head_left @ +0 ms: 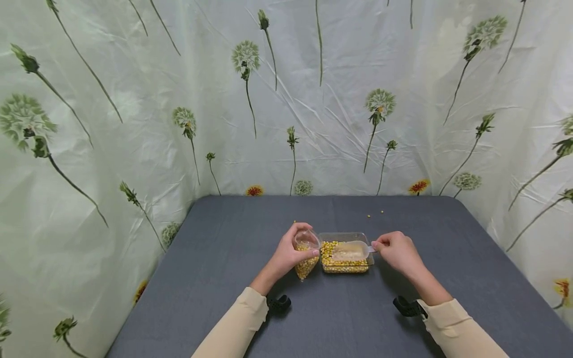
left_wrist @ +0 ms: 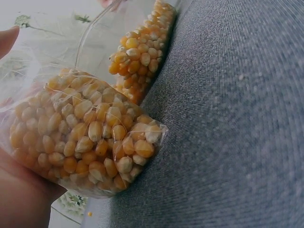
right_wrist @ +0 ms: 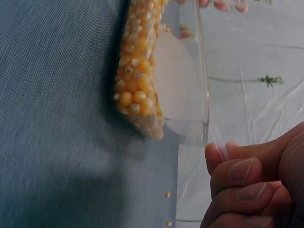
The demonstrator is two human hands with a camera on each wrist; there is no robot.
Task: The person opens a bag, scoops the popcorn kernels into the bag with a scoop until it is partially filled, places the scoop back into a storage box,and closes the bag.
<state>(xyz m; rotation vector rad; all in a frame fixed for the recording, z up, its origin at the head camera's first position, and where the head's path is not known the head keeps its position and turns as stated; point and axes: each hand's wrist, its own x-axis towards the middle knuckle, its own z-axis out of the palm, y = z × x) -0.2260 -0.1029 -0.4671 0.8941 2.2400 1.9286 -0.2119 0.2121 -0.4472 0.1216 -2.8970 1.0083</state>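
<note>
A clear plastic bag [left_wrist: 90, 133] bulging with yellow corn kernels hangs from my left hand [head_left: 290, 251], its fingers and thumb curled about the open mouth. The bag's bottom is close to the table. Right beside it stands a clear rectangular container [head_left: 344, 236] partly filled with corn kernels [right_wrist: 137, 71]. My right hand [head_left: 400, 252] pinches the handle of a translucent white scoop [head_left: 351, 250] at the container's right side. The scoop's bowl lies inside the container, down at the kernels. How much the scoop holds is hard to tell.
A grey cloth covers the table [head_left: 215, 288]. A few loose kernels [head_left: 369, 216] lie behind the container. Pale curtains [head_left: 313, 99] printed with dandelions hang behind the table and along both sides. Black straps [head_left: 407, 307] show at the wrists.
</note>
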